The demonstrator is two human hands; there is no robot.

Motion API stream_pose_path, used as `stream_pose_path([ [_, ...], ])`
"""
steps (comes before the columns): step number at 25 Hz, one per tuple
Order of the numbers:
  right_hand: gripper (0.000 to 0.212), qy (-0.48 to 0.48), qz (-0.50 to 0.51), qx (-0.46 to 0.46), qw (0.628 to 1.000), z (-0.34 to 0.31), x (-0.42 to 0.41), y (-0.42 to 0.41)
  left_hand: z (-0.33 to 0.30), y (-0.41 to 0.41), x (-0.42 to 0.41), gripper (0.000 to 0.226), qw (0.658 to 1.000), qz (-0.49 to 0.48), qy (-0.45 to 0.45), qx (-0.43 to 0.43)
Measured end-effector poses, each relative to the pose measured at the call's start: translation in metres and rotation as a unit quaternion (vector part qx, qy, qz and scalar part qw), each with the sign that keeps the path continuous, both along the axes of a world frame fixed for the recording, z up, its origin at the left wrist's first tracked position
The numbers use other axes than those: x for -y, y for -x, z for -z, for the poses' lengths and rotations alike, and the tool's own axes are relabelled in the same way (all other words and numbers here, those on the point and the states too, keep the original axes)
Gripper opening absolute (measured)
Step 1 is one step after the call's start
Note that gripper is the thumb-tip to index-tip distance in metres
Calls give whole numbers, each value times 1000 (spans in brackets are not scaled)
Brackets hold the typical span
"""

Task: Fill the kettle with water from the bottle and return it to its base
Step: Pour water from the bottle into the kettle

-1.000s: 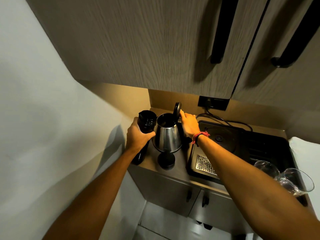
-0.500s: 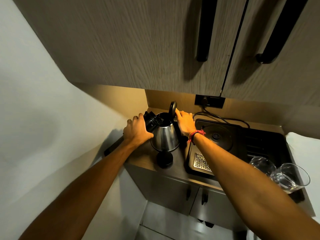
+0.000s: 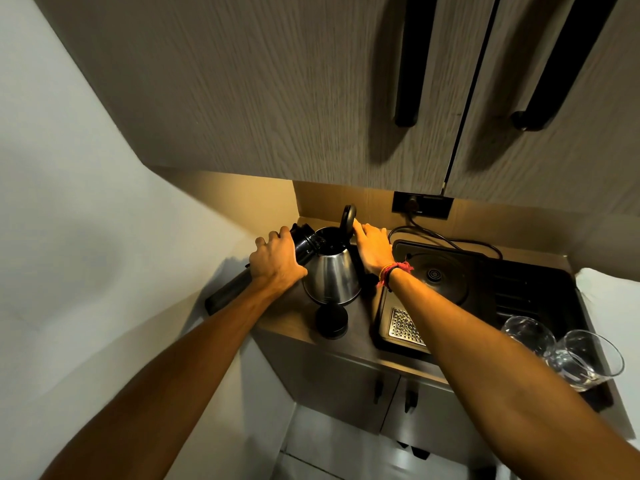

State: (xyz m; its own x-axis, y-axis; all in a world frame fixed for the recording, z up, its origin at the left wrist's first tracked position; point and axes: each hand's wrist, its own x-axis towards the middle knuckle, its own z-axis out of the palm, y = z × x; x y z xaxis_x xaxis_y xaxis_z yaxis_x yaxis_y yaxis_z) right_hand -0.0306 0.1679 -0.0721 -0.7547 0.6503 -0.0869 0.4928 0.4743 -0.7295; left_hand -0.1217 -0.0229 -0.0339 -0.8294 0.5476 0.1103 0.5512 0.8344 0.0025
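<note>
Presently: steel kettle (image 3: 331,276), lid (image 3: 347,219) raised, on the countertop (image 3: 294,317) between both hands. Left hand (image 3: 277,259) clamps a black bottle (image 3: 268,268), now tipped mouth-first to the kettle rim, upright a second ago. Right hand (image 3: 372,249) grips the kettle's handle side. Black cap (image 3: 331,322) in front.

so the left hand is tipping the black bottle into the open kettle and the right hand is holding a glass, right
Not quite. The head view shows the right hand on the kettle, at its handle beside the raised lid, not holding a glass. The glasses stand untouched on the right. The left hand is indeed tipping the black bottle into the kettle.
</note>
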Motion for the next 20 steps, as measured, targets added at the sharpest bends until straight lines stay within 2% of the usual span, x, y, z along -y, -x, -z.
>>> stream_pose_path([
  [8,53,-18,-14,-7,1000,0,0,0,-6,0,-2,80,1000,6,19,-5],
  [13,53,-23,-15,-1,1000,1,-1,0,-8,-1,-4,81,1000,12,-8,14],
  [17,54,-65,-32,35,997,1,-2,1,-5,4,-3,87,986,1,-129,104],
  [20,63,-50,-19,31,998,-7,1,5,5,7,1,75,950,6,-261,172],
])
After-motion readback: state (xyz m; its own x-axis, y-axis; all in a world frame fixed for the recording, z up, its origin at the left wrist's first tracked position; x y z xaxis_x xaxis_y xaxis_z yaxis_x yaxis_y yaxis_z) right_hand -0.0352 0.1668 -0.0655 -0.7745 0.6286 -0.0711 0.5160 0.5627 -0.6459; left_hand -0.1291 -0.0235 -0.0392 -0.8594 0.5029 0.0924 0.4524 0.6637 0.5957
